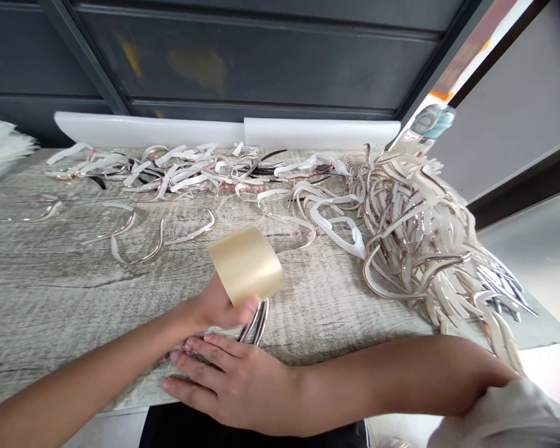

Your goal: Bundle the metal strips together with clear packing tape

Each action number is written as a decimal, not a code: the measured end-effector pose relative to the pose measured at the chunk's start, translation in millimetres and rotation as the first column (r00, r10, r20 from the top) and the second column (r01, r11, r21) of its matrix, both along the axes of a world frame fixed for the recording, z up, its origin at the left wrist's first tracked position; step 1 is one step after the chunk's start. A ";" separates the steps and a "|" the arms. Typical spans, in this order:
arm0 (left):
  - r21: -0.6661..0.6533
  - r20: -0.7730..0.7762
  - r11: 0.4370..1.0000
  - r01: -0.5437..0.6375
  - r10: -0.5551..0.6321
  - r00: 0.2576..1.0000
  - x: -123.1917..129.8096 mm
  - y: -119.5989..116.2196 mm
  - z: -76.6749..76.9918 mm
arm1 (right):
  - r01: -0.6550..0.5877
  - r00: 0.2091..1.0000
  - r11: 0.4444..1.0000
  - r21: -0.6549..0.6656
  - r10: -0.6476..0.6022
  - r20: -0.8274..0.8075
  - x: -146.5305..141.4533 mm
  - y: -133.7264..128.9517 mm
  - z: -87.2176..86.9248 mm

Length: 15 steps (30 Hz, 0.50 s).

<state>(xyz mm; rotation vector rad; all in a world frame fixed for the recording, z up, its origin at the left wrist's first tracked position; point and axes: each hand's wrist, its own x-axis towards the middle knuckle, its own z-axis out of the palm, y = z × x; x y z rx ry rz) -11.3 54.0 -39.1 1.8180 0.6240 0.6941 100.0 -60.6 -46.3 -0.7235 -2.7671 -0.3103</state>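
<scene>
In the head view, my left hand (226,305) is closed around a wide, glossy tan tape roll (249,264), its fingers mostly hidden behind the roll and the thumb at the lower edge. A small bundle of shiny curved strips (260,323) shows below the roll, between my two hands. My right hand (247,379) lies palm down at the near edge of the table, fingers stretched out and slightly apart. The bundle's near end runs out of sight behind this hand; whether the palm touches it I cannot tell.
A large heap of curved white-and-chrome strips (415,224) covers the right side of the wood-grain table (51,286). More strips (186,168) lie scattered along the back, a few nearer the middle. White rolled sheets (322,134) stand against the dark panel. A plastic bag (2,140) is far left.
</scene>
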 end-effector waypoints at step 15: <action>-0.566 0.426 0.824 -0.006 0.298 0.854 2.7 23.2 26.4 | -0.037 0.999 0.997 -0.070 0.036 -0.021 3.4 2.8 6.5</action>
